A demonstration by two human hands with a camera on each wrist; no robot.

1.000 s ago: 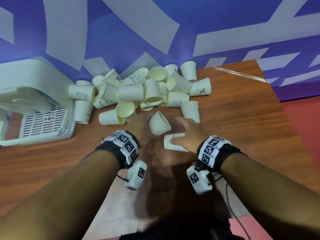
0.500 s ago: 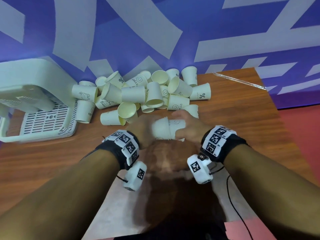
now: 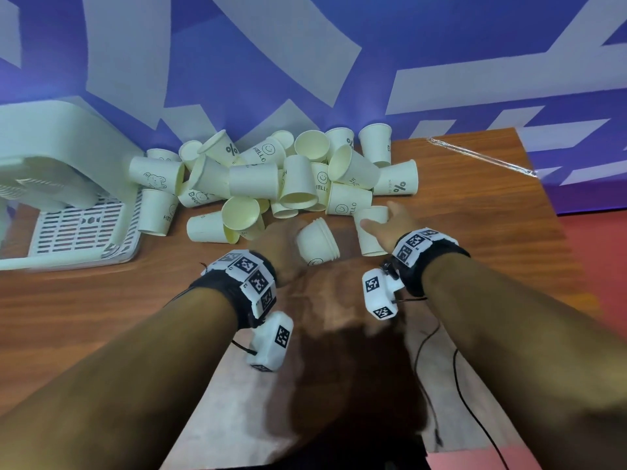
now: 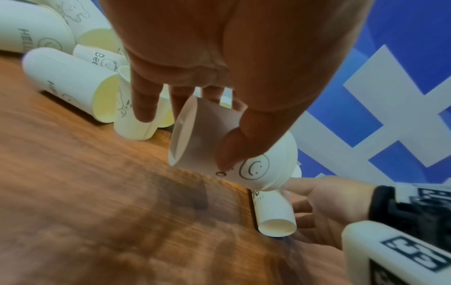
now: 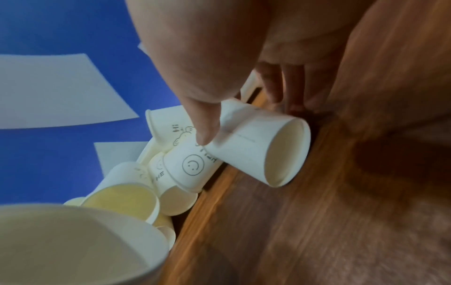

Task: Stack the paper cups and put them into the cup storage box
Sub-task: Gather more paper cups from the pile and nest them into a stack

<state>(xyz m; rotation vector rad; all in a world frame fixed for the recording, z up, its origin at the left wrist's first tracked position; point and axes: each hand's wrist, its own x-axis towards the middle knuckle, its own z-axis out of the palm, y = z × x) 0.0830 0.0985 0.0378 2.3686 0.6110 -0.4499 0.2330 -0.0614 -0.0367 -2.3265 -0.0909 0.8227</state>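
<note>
- The left hand grips a nested stack of cups, smiley face outward, above the wooden table.
- The right hand holds a single cup lying on the table.
- More cups lie jumbled behind.

Both forearms are extended forward over the table, each wrist wrapped in a black band set with white marker blocks. The left hand is curled – thumb on one side, fingers on the other – around a short nested stack of paper cups, held tilted above the tabletop. The right hand is laid over a single cup lying on its side (thumb across the top, fingers behind it), at the near edge of the pile.
</note>
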